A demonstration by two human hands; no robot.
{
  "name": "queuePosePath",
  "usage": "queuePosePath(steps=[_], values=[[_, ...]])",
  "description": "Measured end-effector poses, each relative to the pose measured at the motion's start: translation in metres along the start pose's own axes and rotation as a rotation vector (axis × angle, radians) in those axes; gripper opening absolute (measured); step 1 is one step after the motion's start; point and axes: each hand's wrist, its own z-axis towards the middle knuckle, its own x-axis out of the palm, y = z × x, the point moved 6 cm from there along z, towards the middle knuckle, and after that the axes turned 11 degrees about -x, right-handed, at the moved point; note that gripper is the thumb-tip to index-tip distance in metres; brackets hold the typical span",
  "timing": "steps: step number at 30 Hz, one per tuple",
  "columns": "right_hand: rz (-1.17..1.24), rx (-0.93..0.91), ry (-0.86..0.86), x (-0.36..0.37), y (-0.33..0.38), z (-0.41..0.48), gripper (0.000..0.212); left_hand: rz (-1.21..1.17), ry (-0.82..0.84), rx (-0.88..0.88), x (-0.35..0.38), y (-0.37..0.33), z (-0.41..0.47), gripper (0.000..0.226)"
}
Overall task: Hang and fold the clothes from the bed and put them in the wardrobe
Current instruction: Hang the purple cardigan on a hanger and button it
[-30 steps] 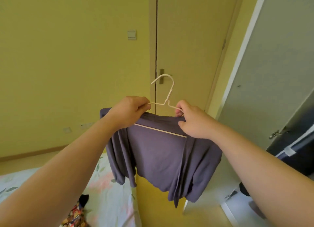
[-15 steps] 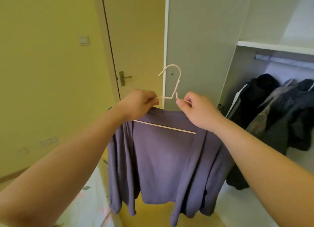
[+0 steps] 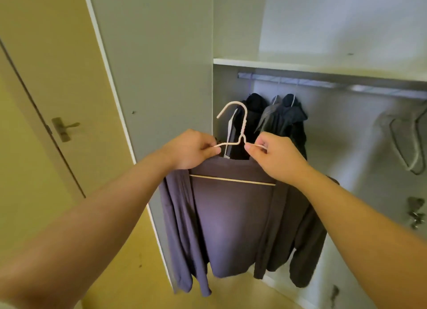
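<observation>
While both hands hold the white wire hanger point(image 3: 244, 126) up before the open wardrobe point(image 3: 161, 77), the purple garment point(image 3: 231, 221) draped over its bar hangs free, below and short of the rail point(image 3: 323, 83). The left hand point(image 3: 191, 149) pinches the hanger's left shoulder between thumb and curled fingers; the right hand point(image 3: 275, 157) pinches the right shoulder likewise. The hook sits well under the rail, so a hasty lift could miss it or snag the dark clothes point(image 3: 286, 119) hanging just behind. Because the garment appears only folded over the bar, tilting the hanger could let it slide off sideways. No brand, label or writing can be read anywhere.
</observation>
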Motion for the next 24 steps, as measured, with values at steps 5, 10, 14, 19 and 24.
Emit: queuePosePath(steps=[5,10,14,19,24], values=[[-0.057,0.142,-0.076,-0.025,-0.041,-0.020,0.040,-0.014,0.067,0.147,0.029,-0.035,0.051,0.031],[-0.136,0.287,-0.157,-0.047,-0.072,-0.036,0.039,-0.057,0.097,0.282,0.052,-0.072,0.093,0.027],[-0.154,0.410,-0.231,-0.059,-0.092,-0.046,0.039,-0.092,0.120,0.359,0.067,-0.097,0.119,0.029],[-0.183,0.533,-0.315,-0.068,-0.104,-0.060,0.040,-0.118,0.138,0.449,0.088,-0.121,0.143,0.029],[-0.259,0.639,-0.343,-0.076,-0.116,-0.075,0.039,-0.151,0.175,0.531,0.114,-0.142,0.161,0.033]])
